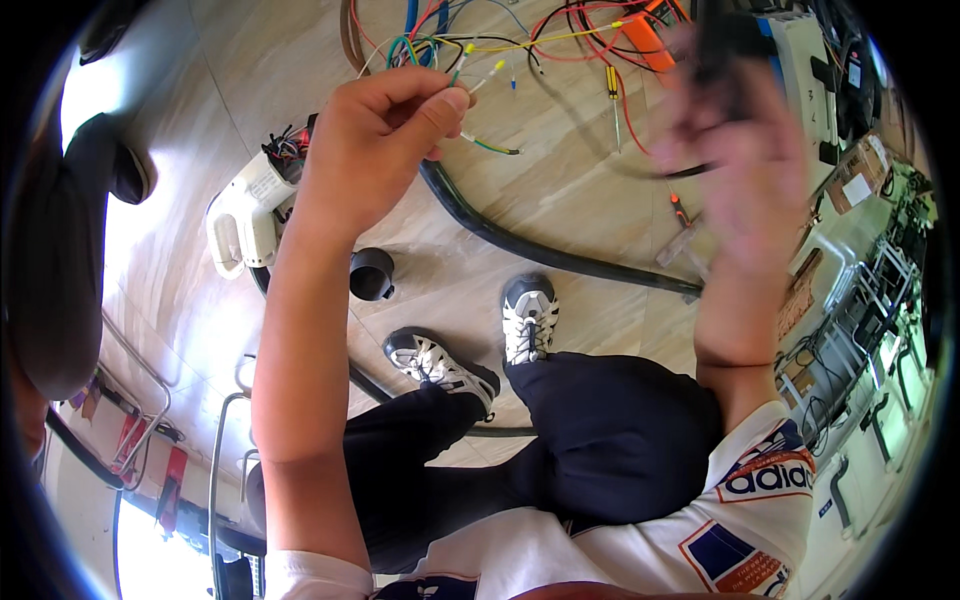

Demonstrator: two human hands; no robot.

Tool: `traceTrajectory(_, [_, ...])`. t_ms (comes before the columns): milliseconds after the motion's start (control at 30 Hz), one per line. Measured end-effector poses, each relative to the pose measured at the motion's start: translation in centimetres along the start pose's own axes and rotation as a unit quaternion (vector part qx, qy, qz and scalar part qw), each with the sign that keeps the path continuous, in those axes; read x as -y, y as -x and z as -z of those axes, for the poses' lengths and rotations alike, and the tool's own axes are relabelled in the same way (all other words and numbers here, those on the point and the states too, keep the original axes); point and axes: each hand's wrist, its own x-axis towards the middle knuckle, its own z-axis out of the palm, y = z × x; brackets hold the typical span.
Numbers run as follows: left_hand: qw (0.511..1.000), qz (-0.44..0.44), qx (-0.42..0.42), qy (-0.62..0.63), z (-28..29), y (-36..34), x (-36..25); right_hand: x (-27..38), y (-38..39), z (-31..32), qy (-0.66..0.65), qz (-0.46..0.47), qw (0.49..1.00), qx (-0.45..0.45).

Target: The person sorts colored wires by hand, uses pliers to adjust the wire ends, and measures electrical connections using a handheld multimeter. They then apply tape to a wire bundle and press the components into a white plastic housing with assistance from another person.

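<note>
My left hand [385,135] pinches a thin wire between thumb and forefinger, in front of a loose bundle of coloured wires [405,50]. Just past its fingertips stick out two wire ends with yellow sleeves [484,65]. A green-yellow wire end [497,149] hangs below the fingers. On the right, my right hand [735,150] is smeared by motion. It is closed around a dark object [728,60], too blurred to name. A black cord [675,174] curves beside this hand.
A thick black cable [520,242] crosses the floor. At left lie a white handled housing with wires [245,215] and a black cup-shaped part [372,274]. A yellow-handled screwdriver [612,85] and an orange device [650,32] lie ahead. Another person's leg [70,250] stands at far left.
</note>
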Motion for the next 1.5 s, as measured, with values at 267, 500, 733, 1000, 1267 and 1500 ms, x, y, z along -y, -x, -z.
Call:
traceTrajectory(267, [0.985, -0.021, -0.061, -0.158, 0.0, 0.7, -0.2, -2.0, 0.5, -4.3, 0.098, -0.233, 0.967, -0.011])
traceTrajectory(500, [0.972, -0.056, -0.095, -0.206, 0.1, 1.1, -0.6, -2.9, 0.6, -4.6, 0.086, -0.197, 0.977, 0.004])
traceTrajectory(733, [0.969, -0.073, -0.103, -0.210, -0.5, 1.1, -0.9, -2.7, 0.6, -4.8, 0.101, -0.196, 0.975, 0.006])
traceTrajectory(1000, [0.975, -0.056, -0.085, -0.196, -0.2, 0.9, -0.4, -2.9, 0.2, -5.3, 0.103, -0.206, 0.973, 0.017])
traceTrajectory(1267, [0.994, -0.004, -0.052, -0.095, 3.6, 1.2, -1.6, -5.2, -0.4, 0.7, 0.265, -0.046, 0.956, -0.112])
traceTrajectory(1500, [0.990, 0.007, -0.010, -0.140, 5.2, 2.8, -1.3, -10.6, -5.2, 6.2, 0.139, -0.195, 0.961, -0.135])
